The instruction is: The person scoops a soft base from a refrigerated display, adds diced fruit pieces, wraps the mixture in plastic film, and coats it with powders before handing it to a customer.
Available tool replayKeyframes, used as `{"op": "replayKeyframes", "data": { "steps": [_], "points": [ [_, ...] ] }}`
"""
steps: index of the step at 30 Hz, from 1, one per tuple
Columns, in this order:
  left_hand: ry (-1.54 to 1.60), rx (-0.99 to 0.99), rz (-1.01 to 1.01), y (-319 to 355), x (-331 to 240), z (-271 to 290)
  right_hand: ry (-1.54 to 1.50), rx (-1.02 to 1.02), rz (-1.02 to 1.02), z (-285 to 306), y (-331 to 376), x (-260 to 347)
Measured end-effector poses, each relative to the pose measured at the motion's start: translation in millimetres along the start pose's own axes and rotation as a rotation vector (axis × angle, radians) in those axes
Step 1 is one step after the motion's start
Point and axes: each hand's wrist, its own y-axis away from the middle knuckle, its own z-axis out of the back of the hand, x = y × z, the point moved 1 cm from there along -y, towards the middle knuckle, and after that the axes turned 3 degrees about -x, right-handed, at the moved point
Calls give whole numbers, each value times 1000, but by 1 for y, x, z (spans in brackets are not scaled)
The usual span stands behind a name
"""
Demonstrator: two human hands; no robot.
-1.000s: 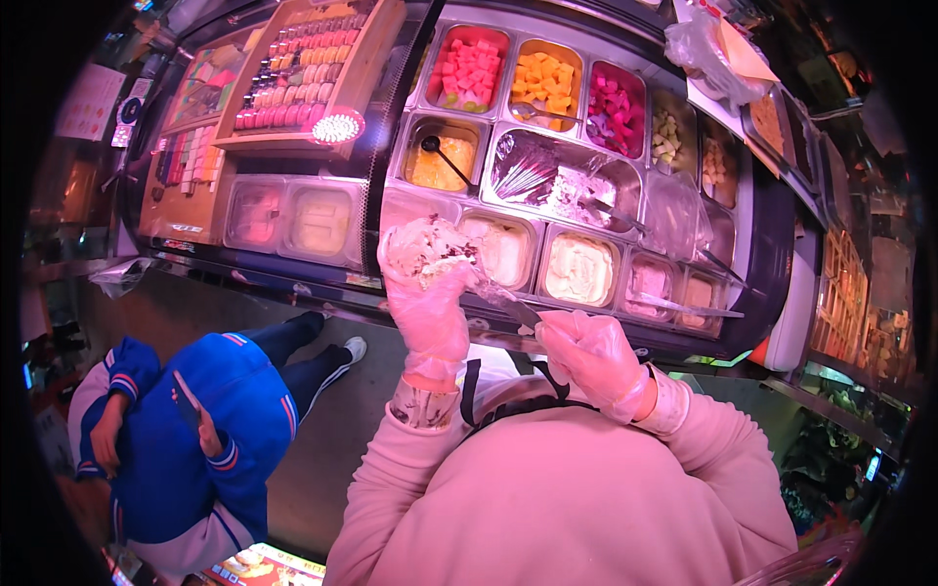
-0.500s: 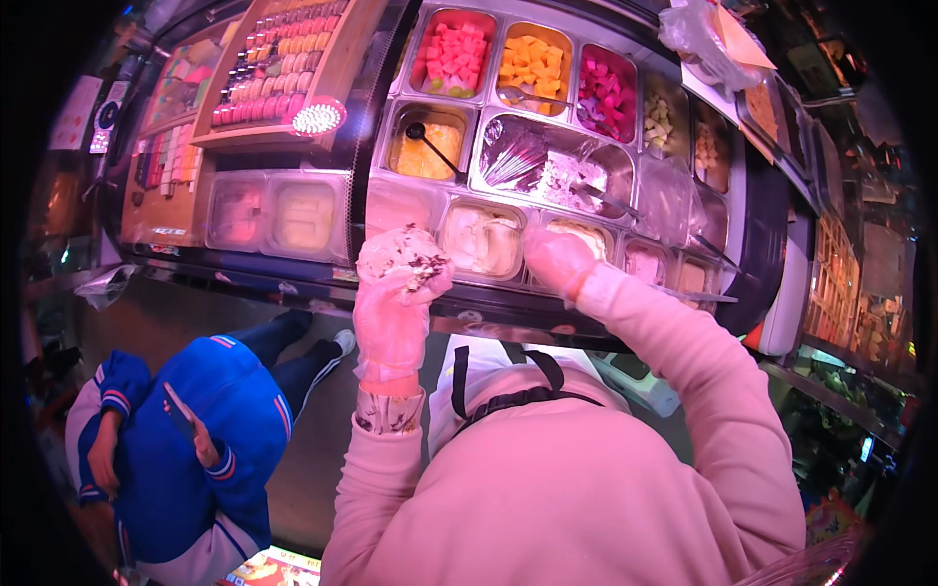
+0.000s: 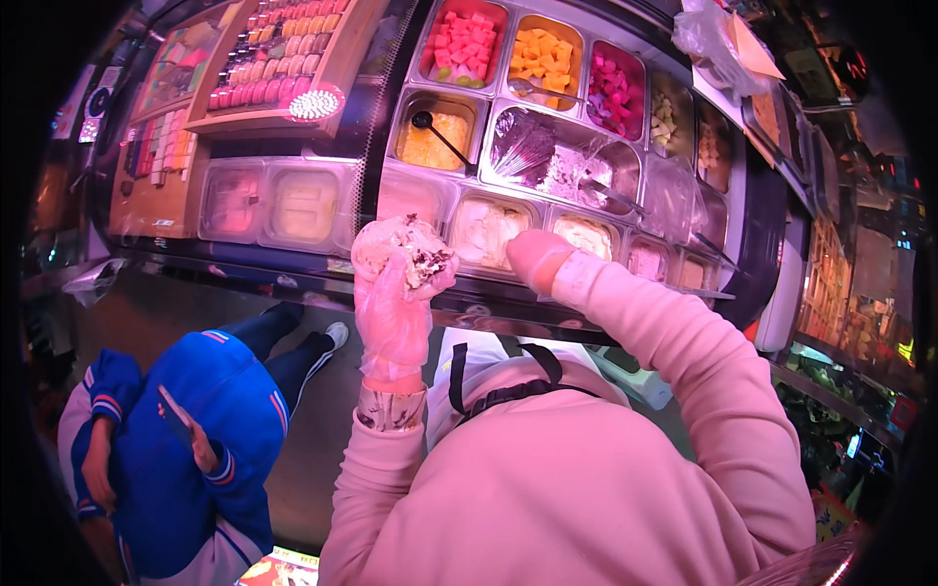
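My left hand (image 3: pixel 394 317), in a clear plastic glove, is closed around a rounded pale, creamy food topped with dark crumbs (image 3: pixel 420 256), held up at the counter's near edge. Its underside is hidden by my fingers. My right hand (image 3: pixel 537 260), gloved too, is closed over the near row of tubs, by the right edge of a tub of pale cream (image 3: pixel 484 232). Whatever its fingers grip is hidden from above. Just right of it sits a second tub of white cream (image 3: pixel 584 234).
Farther back are tubs of pink cubes (image 3: pixel 461 47), orange cubes (image 3: pixel 542 61), magenta fruit (image 3: pixel 616 93) and yellow pieces with a black ladle (image 3: pixel 437 135). Macarons fill a wooden tray (image 3: pixel 337 83) at left. Someone in a blue jacket (image 3: pixel 195 420) holds a phone, lower left.
My right hand has moved left, from the white cream tub toward the pale cream tub beside it. My left hand keeps its hold on the food, which is turned slightly.
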Motion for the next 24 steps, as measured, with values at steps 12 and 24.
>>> {"op": "replayKeyframes", "data": {
  "steps": [12, 24],
  "points": [
    [118, 58, 238, -9, 11, 5, 21, 44, 29, -45, 16, -22],
    [-131, 95, 159, -22, 29, -14, -1909, -183, -254, -49, 103, -32]
  ]
}}
